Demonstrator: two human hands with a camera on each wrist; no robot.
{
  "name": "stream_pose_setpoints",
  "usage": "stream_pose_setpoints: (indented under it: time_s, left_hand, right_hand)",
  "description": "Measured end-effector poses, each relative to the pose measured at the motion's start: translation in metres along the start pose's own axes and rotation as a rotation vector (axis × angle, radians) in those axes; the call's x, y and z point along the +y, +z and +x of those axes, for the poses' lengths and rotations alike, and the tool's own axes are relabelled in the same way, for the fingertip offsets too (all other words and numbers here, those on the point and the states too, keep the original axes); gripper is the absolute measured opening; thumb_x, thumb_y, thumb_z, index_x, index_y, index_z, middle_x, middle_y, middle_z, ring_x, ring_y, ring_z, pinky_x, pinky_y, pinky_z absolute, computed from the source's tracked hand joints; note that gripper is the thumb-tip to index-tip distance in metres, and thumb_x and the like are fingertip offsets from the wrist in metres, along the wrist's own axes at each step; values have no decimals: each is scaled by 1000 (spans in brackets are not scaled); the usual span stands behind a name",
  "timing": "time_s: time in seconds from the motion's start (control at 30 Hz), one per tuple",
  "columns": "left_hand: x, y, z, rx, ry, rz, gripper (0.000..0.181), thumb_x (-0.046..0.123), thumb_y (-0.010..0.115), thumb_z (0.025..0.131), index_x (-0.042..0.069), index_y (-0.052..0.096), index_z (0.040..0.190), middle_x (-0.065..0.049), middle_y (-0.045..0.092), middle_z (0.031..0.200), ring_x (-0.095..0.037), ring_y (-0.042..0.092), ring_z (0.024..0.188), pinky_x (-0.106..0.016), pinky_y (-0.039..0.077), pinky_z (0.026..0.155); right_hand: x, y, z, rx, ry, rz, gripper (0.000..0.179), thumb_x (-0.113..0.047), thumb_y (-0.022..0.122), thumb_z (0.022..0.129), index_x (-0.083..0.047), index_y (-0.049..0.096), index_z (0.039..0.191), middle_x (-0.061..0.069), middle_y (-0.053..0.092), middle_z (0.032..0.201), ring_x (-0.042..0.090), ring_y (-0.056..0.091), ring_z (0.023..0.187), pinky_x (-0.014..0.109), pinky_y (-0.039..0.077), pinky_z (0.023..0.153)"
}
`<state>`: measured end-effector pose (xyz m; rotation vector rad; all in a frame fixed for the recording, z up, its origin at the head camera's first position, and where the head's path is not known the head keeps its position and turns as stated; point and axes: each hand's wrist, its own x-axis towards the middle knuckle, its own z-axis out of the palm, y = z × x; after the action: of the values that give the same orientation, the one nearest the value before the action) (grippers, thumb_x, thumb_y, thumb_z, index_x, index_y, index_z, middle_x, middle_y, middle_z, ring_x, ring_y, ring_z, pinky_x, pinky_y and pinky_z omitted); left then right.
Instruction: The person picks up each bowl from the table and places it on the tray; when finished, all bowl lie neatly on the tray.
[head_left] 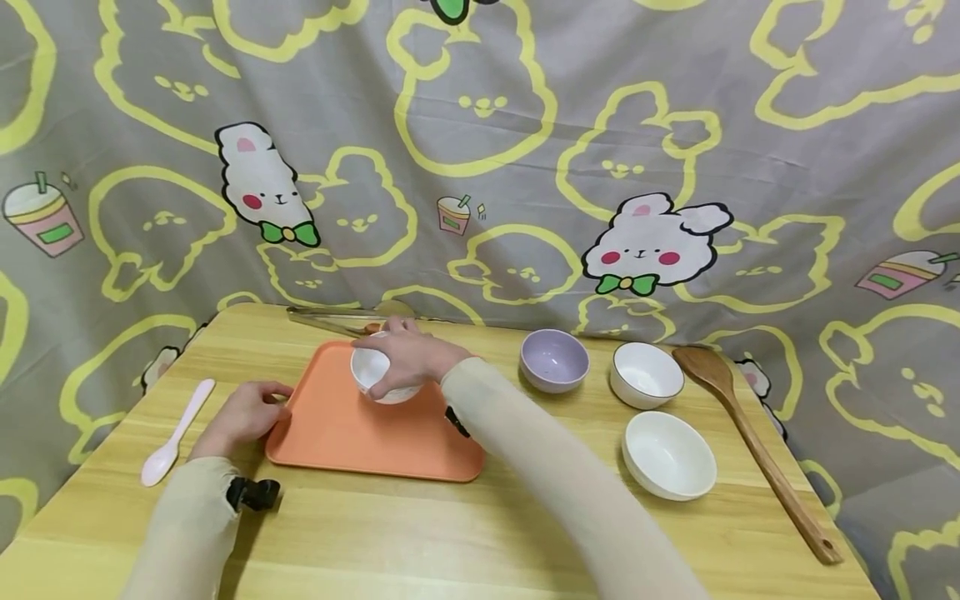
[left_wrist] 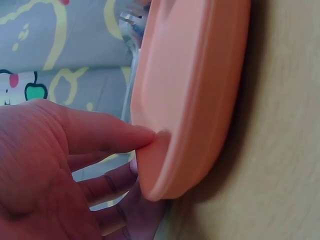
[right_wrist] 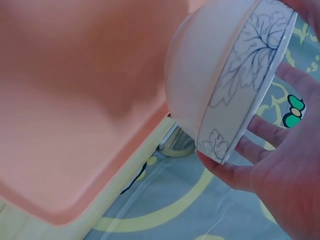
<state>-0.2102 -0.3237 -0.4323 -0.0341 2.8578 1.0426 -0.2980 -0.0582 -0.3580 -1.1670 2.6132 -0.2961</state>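
Patterned bowl (head_left: 370, 367): over the far part of the orange tray (head_left: 345, 442); I cannot tell whether its base touches.
Right hand (head_left: 408, 358): I grip the rim from above; even pressure should hold the bowl level.
Left hand (head_left: 243, 417): apart from my right, pinching the tray's left edge, which should stop it sliding.
Bowl's base: best eased down flat, fingers released gently.

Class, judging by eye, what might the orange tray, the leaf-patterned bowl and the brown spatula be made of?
Orange tray: probably plastic, fairly matt; even colour, smoothly rounded corners.
Leaf-patterned bowl: perhaps glazed ceramic, smooth white with a leaf band; melamine is possible.
Brown spatula: likely wood, smooth, from its uneven brown tones.
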Motion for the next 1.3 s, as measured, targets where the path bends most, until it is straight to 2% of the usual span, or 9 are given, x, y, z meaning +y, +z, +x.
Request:
stream_pose_setpoints:
  time_s: [0.2,0.53,0.63,0.93,1.13,1.3]
  left_hand:
    - [0,2,0,6,11,6,37,3,62,85,-15,61,117,-23,67,94,-31,63,85,-40,49,72]
    - [-1,5,0,12,-11,1,36,3,62,85,-14,62,116,-20,68,90,-29,63,83,-40,49,72]
    - [-1,5,-1,6,-21,-6,36,3,63,85,-14,62,116,-20,67,91,-29,63,83,-40,49,72]
    - [2,-1,3,8,-11,0,36,2,62,86,-16,61,117,-20,68,90,-29,63,82,-40,50,72]
    - [3,2,4,1,11,-17,36,2,62,84,-16,62,115,-19,68,88,-27,63,80,-37,50,69]
    - [2,3,2,1,12,-6,36,1,61,84,-16,61,115,-18,67,87,-26,63,79,-35,49,67]
  right_hand:
    - [-4,0,13,-6,22,-15,77,-52,71,81,-40,40,149,9,32,144,26,30,123,41,41,84]
    - [-15,3,35,-38,26,-15,76,-54,70,82,-41,38,150,7,29,145,25,29,123,42,40,84]
    - [-20,5,42,-45,50,-20,76,-55,69,82,-44,37,149,6,28,145,25,27,126,42,40,85]
    - [-32,6,60,5,114,-9,77,-53,72,80,-47,37,148,2,30,143,21,25,124,40,37,87]
    - [-36,8,63,-5,158,-19,78,-54,74,79,-50,36,147,0,30,144,20,26,126,44,38,88]
    - [-39,13,64,-9,214,-8,79,-57,74,78,-53,35,146,-2,26,146,25,30,125,47,38,90]
